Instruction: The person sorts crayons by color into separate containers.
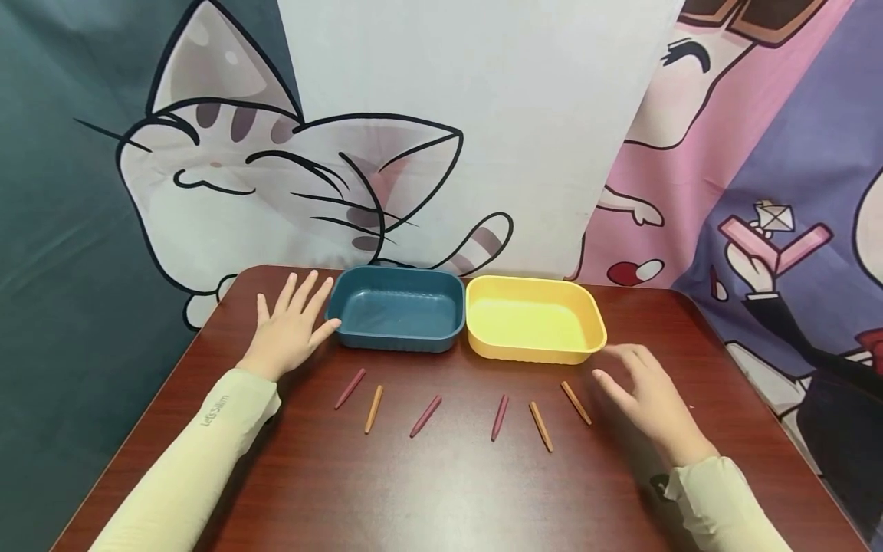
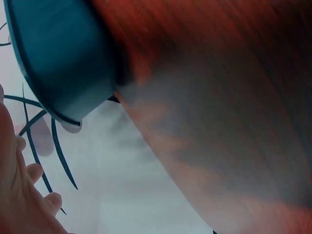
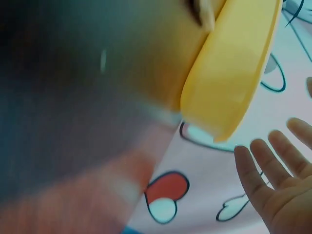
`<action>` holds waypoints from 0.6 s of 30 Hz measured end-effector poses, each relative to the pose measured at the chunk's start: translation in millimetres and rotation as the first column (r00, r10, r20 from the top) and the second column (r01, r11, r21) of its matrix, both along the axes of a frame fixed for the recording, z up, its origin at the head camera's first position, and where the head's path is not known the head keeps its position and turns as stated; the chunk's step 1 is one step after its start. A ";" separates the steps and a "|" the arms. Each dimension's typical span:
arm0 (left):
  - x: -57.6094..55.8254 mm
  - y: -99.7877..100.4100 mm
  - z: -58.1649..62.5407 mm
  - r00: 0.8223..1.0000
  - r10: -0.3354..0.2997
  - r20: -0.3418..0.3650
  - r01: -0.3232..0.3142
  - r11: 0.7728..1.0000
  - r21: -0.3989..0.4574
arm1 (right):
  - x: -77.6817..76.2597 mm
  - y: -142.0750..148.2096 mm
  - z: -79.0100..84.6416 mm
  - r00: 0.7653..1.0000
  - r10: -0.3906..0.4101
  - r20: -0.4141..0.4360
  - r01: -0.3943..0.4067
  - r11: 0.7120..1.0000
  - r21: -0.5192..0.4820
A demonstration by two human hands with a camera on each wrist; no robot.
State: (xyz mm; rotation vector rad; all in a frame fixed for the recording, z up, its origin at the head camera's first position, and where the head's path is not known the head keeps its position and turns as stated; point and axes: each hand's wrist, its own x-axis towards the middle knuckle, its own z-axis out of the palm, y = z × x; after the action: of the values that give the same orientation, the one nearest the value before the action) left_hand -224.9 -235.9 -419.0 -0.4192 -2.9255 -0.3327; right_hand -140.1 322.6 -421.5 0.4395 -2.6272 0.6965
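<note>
My left hand (image 1: 288, 330) is spread with straight fingers at the left end of a blue plastic tray (image 1: 395, 343); its thumb tip is close to the rim, and touching cannot be told. Nothing is in it. My right hand (image 1: 651, 402), fingers extended and slightly bent, hovers by the near right corner of a yellow plastic tray (image 1: 531, 356), holding nothing. Between the hands lie slim crayon-like sticks with tapered ends: three dark pink, including one (image 1: 350, 389) nearest the left hand, and three orange, including one (image 1: 576, 403) nearest the right. Both trays hold nothing.
The trays stand side by side at the back of a brown wooden table (image 1: 428, 498). Directly behind the table hangs a printed cloth (image 1: 552, 138) with a cartoon cat. A small dark mark or object (image 1: 660, 484) shows beside the right sleeve.
</note>
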 end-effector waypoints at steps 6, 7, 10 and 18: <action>0.4 8.1 -4.4 0.999 -0.038 0.037 0.039 0.999 -0.028 | 4.8 -15.1 -7.3 0.999 0.003 0.038 -0.003 1.000 -0.005; 0.6 9.5 -5.1 0.998 -0.043 0.044 0.044 0.998 -0.035 | 4.6 -16.8 -7.7 0.998 0.004 0.067 -0.004 1.000 0.000; 0.9 13.2 -7.2 0.997 -0.054 0.053 0.057 0.997 -0.055 | 2.4 -20.3 -8.5 0.987 0.008 0.158 -0.013 0.999 0.033; 3.9 16.7 -12.5 0.996 -0.068 0.064 0.071 0.997 -0.044 | -4.8 -27.2 -9.9 0.937 -0.006 0.349 -0.010 0.999 0.043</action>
State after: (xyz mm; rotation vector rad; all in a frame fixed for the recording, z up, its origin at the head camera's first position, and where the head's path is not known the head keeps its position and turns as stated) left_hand -220.9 -219.2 -431.6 -0.5271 -2.9900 -0.2934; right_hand -144.9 295.4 -431.4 0.3572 -2.9804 0.7798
